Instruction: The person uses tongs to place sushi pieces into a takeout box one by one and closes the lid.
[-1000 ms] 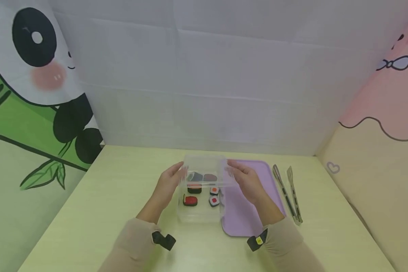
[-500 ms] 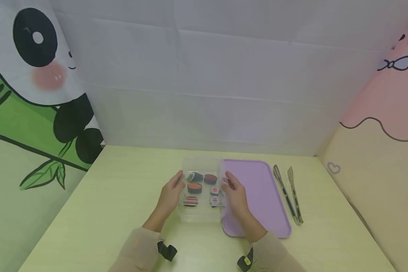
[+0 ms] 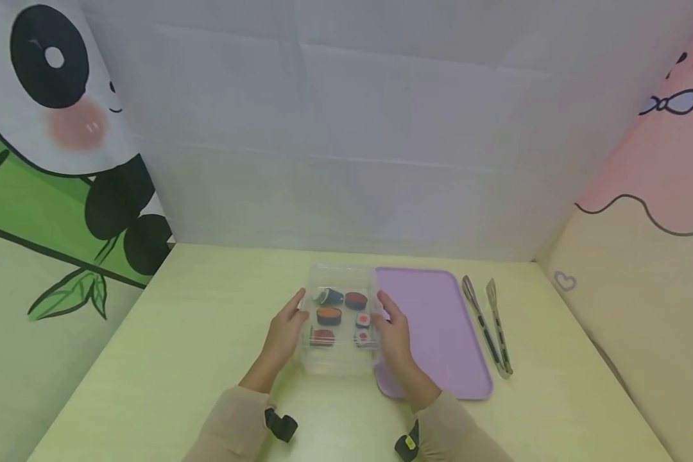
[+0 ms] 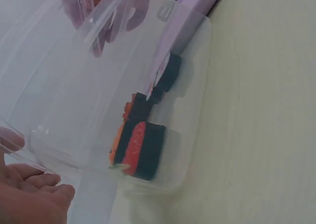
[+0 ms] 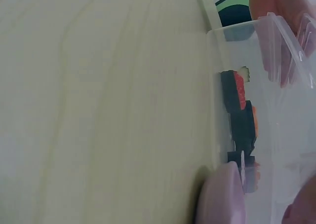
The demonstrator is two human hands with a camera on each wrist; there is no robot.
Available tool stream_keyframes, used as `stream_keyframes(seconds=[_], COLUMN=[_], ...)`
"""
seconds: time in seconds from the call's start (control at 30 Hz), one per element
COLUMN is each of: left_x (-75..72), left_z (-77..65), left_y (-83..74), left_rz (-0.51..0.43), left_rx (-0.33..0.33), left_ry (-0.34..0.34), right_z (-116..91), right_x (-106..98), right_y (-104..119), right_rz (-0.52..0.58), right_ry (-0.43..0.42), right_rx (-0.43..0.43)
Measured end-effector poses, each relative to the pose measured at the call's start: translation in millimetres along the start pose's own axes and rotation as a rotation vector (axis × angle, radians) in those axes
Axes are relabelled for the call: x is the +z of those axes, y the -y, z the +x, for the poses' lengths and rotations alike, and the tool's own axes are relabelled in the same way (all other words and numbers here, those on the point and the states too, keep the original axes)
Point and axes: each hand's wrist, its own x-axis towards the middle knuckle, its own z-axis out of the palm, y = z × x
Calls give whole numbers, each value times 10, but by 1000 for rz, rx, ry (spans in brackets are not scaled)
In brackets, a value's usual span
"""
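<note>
My left hand [image 3: 284, 330] and right hand [image 3: 394, 333] hold the clear plastic lid [image 3: 345, 328] by its two sides, above a clear plastic box [image 3: 336, 367] on the table. In the left wrist view, the left thumb lies on the lid's edge, with the fingers [image 4: 42, 184] curled beneath. Inside the box are several toy sushi pieces: a roll with orange topping [image 3: 328, 316], a red-topped one [image 3: 322, 337] at the front and a small white roll [image 3: 362, 319] at right. From the left wrist, the red-topped sushi [image 4: 143, 150] shows through the box wall.
A purple tray [image 3: 439, 340] lies right against the box. Metal tongs [image 3: 499, 327] rest farther right on the pale wooden table [image 3: 208, 333]. A white sheet [image 3: 346, 160] hangs behind, and panels with cartoon prints stand at both sides.
The lid has come down and toward me, from the back of the box to over the sushi pieces. Both hands moved with it, the right one also to the left.
</note>
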Motion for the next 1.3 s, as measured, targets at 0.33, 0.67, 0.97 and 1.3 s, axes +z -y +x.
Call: stream_keyframes(seconds=[0.33, 0.67, 0.97, 1.3], left_x=[39, 105, 210, 145], left_z=[16, -47, -98, -111], left_y=[226, 23, 32, 92], left_rz=[-3, 141, 290, 212], left_rx=[48, 41, 35, 104], left_ry=[24, 106, 35, 113], right_z=[-41, -74, -155, -139], right_x=[50, 20, 25, 3], right_y=[-152, -22, 13, -47], right_rz=[-12, -431, -467, -473], right_ry=[67, 216, 236, 273], right_rx=[8, 28, 6, -48])
